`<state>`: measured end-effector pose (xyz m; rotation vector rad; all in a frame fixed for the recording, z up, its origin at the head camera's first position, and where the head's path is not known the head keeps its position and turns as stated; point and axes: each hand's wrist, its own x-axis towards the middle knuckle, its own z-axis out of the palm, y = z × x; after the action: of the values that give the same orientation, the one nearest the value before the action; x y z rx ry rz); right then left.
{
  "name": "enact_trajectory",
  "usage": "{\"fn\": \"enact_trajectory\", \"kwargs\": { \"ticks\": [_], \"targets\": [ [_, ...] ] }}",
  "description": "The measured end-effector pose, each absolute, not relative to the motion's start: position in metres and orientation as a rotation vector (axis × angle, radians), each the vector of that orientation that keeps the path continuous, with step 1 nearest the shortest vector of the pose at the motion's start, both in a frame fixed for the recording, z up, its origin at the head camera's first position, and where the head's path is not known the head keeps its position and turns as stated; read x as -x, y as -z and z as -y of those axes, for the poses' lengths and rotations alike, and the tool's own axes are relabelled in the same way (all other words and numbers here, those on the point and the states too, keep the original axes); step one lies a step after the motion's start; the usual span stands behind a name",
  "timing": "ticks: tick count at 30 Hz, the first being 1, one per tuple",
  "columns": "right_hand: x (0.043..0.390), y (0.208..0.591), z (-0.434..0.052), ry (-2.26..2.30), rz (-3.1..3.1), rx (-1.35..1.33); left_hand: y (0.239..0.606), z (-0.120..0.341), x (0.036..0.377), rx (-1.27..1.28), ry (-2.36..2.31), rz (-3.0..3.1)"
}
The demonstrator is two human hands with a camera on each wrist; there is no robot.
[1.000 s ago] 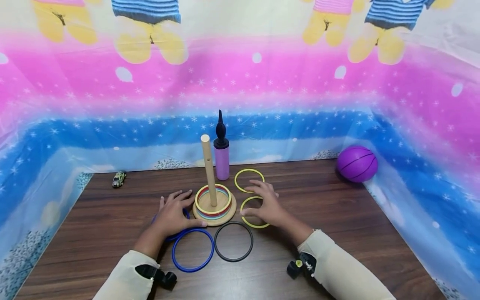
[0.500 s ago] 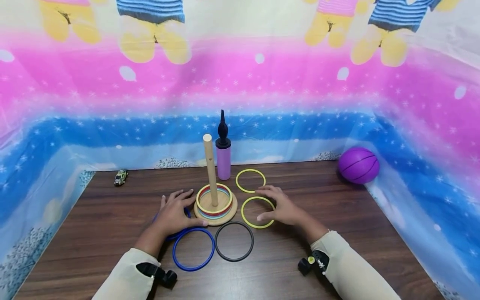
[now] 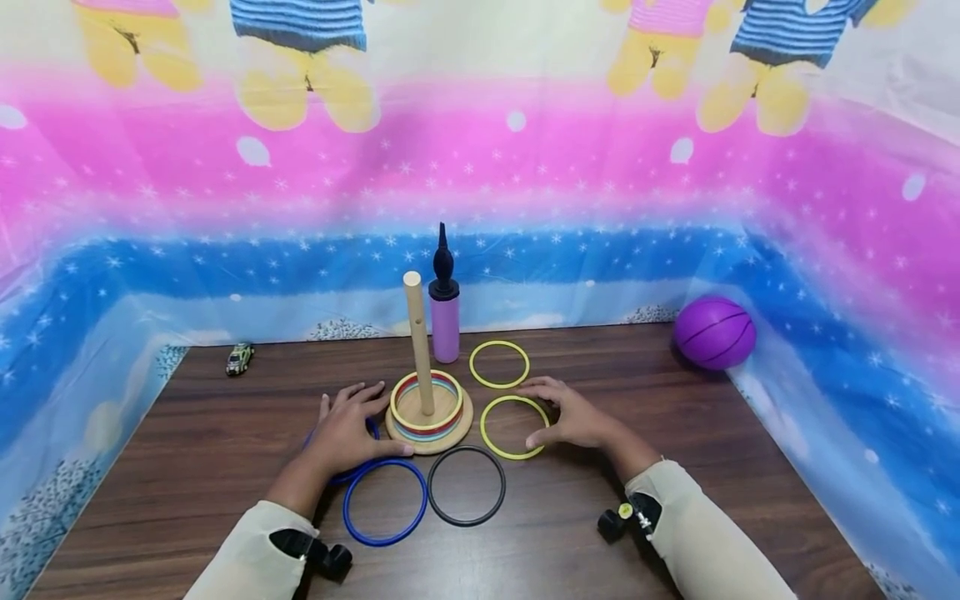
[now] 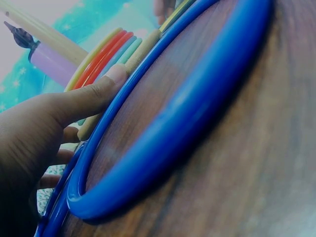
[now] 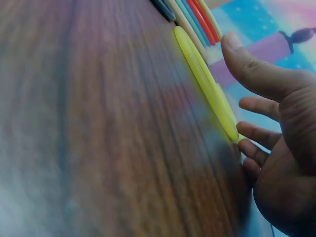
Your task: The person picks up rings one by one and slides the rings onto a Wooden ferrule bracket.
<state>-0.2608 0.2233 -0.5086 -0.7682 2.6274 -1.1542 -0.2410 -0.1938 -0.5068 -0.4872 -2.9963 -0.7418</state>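
A wooden ring-toss stand has a round base (image 3: 467, 425) and an upright post (image 3: 417, 333). Yellow, red and light blue rings are stacked round the post, the yellow ring (image 3: 393, 406) uppermost. My left hand (image 3: 341, 435) lies at the base's left side, thumb stretched along its front edge and fingers spread. Beneath it a blue ring (image 3: 372, 427) is partly covered. Nearer me lie another blue ring (image 3: 385, 544) and a black ring (image 3: 467, 523). My right hand (image 3: 577, 417) hovers at the right edge of the front yellow ring (image 3: 483, 427), fingers loosely bent, holding nothing.
A second loose yellow ring (image 3: 501, 387) lies behind the front one. The purple balloon pump (image 3: 446, 329) stands behind the post. At the back left sits a toy car (image 3: 240, 359), at the back right a purple ball (image 3: 715, 333). Printed cloth walls (image 3: 562, 283) border the wooden table.
My right hand has drawn back to the right, off the yellow rings to the front one's right edge. The left hand and the rings have stayed in place.
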Motion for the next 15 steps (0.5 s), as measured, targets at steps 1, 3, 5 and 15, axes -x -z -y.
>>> {"fn": "enact_trajectory", "kwargs": {
  "ticks": [1, 3, 5, 15],
  "targets": [
    [0.2616, 0.5095, -0.2249, 1.147, -2.626, 0.785, 0.5069, 0.1940, 0.2411, 0.490, 0.741, 2.993],
    [0.2622, 0.5096, -0.2278, 1.135, -2.606, 0.814, 0.5077, 0.1943, 0.2413, 0.495, 0.733, 2.993],
    [0.2627, 0.5098, -0.2303, 1.124, -2.583, 0.847, 0.5082, 0.1944, 0.2414, 0.498, 0.728, 2.995],
    [0.2606, 0.5048, -0.2326, 1.074, -2.531, 0.885, 0.5070, 0.1943, 0.2413, 0.494, 0.735, 2.993]
  ]
}}
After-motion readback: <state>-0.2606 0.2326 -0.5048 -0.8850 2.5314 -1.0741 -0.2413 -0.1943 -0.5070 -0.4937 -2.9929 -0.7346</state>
